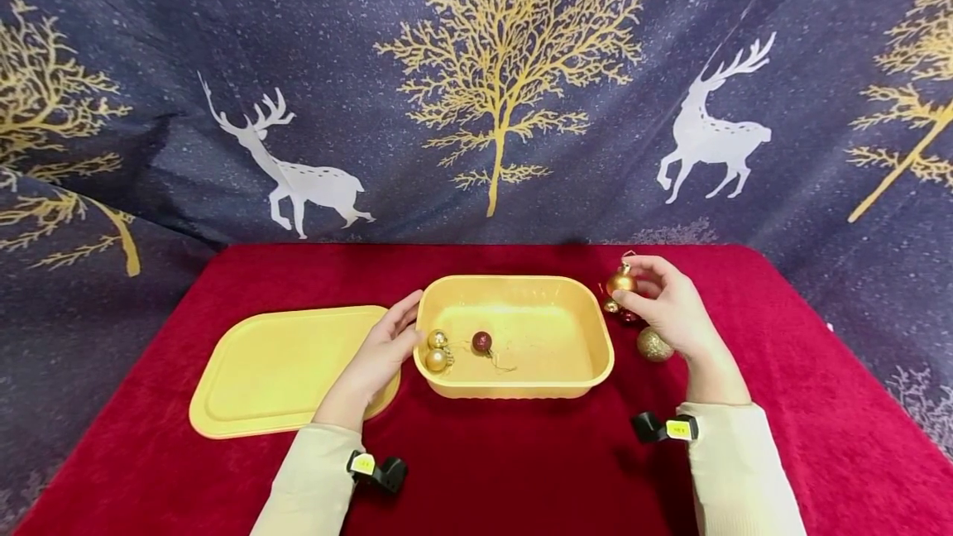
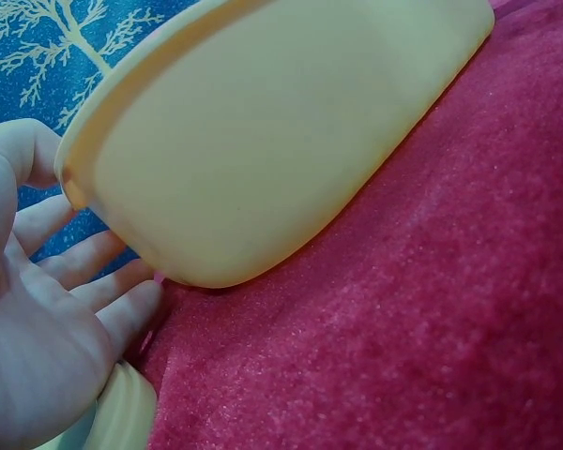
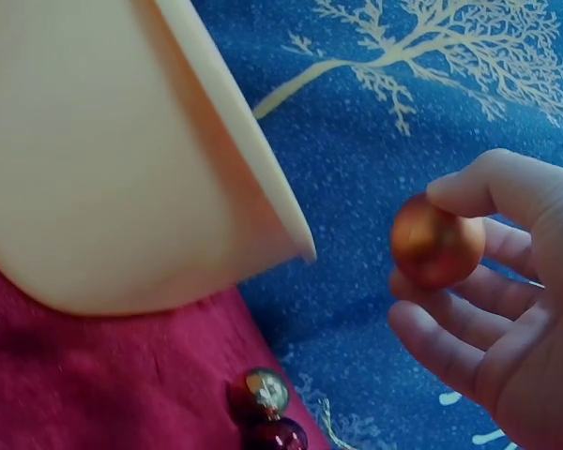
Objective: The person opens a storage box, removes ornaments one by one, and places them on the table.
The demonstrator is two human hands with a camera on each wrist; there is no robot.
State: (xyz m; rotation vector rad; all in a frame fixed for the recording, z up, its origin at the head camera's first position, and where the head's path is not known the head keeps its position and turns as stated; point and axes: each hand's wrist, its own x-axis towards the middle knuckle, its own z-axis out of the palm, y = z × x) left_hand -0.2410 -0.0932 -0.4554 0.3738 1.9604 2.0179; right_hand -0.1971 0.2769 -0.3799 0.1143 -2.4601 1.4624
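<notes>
My right hand [image 1: 673,308] pinches a shiny orange-gold bauble [image 1: 621,282] by thumb and fingers, raised beside the right end of a yellow plastic box [image 1: 514,391]. In the right wrist view the orange-gold bauble [image 3: 436,242] is apart from the box's rim. At the box's left end, my left hand [image 1: 380,358] rests against the outside, its fingers fairly straight and its thumb at the rim. Inside the box lie two small gold baubles [image 1: 437,359] at the left and a dark red bauble [image 1: 481,342] with a loose string.
A yellow lid [image 1: 290,366] lies flat at left, partly under my left forearm. Below my right hand are a small gold bauble [image 1: 611,305], a dark red bauble [image 1: 629,316] and a glittery gold bauble [image 1: 654,345]. Red cloth [image 1: 521,470] covers the table; a printed curtain [image 1: 596,147] hangs behind.
</notes>
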